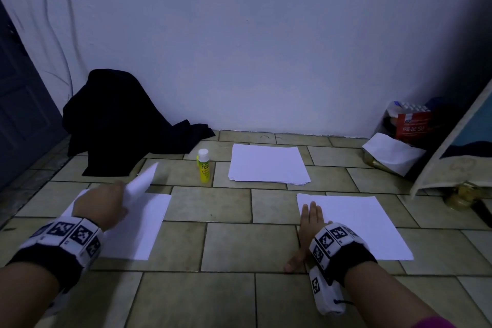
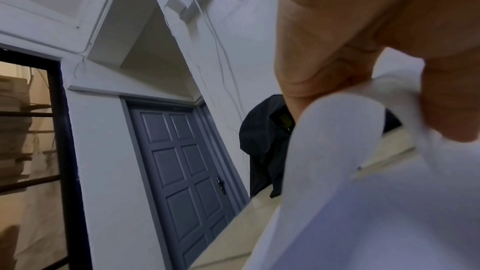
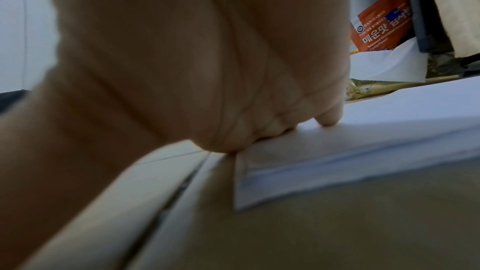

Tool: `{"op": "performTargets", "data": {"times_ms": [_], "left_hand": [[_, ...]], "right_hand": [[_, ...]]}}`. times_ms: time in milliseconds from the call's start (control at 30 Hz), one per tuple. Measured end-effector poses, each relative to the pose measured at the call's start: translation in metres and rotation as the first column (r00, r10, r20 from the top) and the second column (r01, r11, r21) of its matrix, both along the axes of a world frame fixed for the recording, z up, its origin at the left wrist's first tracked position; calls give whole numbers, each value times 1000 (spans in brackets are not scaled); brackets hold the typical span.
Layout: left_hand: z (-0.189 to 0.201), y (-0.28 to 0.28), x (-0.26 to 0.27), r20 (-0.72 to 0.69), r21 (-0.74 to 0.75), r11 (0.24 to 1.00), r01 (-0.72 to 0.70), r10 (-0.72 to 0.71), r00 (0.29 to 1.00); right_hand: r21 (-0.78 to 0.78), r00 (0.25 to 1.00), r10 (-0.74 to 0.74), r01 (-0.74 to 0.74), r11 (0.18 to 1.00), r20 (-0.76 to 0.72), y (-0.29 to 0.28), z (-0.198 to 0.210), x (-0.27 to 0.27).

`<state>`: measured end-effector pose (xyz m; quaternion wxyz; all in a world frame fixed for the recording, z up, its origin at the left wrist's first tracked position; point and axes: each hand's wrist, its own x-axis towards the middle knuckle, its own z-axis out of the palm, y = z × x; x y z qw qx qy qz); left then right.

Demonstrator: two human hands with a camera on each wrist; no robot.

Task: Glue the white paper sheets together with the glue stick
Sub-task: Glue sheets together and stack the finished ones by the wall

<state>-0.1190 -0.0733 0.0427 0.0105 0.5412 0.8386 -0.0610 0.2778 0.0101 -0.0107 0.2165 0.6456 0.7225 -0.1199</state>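
Note:
On the tiled floor a yellow glue stick (image 1: pixel 203 165) with a white cap stands upright, left of a stack of white paper sheets (image 1: pixel 267 164). My left hand (image 1: pixel 102 205) pinches the far corner of a white sheet (image 1: pixel 138 226) and lifts it off the floor; the left wrist view shows the fingers (image 2: pixel 324 73) curled on that sheet (image 2: pixel 363 202). My right hand (image 1: pixel 310 224) lies flat with straight fingers on the left edge of another white sheet (image 1: pixel 354 224), thumb on the tile. In the right wrist view the right hand's fingertips (image 3: pixel 328 118) press on this paper (image 3: pixel 363 145).
A dark cloth heap (image 1: pixel 117 120) sits at the back left by the wall. A red snack packet (image 1: pixel 412 125), crumpled white paper (image 1: pixel 394 154) and a leaning board (image 1: pixel 452 146) crowd the right back corner. A grey door (image 2: pixel 187 171) stands at the left.

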Motion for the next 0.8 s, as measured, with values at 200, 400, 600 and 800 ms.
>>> {"op": "performTargets", "data": {"times_ms": [200, 400, 600, 800], "left_hand": [[36, 0, 55, -97, -11, 997, 73, -74, 993], [33, 3, 150, 24, -121, 950, 289, -288, 957], [-6, 26, 189, 257, -226, 905, 362, -303, 918], [-12, 36, 176, 318, -261, 846, 465, -379, 869]], "right_hand": [[-19, 1000, 6, -6, 1000, -6, 4, -3, 2], [-14, 1000, 7, -7, 1000, -13, 6, -8, 3], [-18, 997, -33, 32, 999, -68, 5, 3, -1], [-25, 999, -15, 14, 1000, -46, 7, 13, -1]]}}
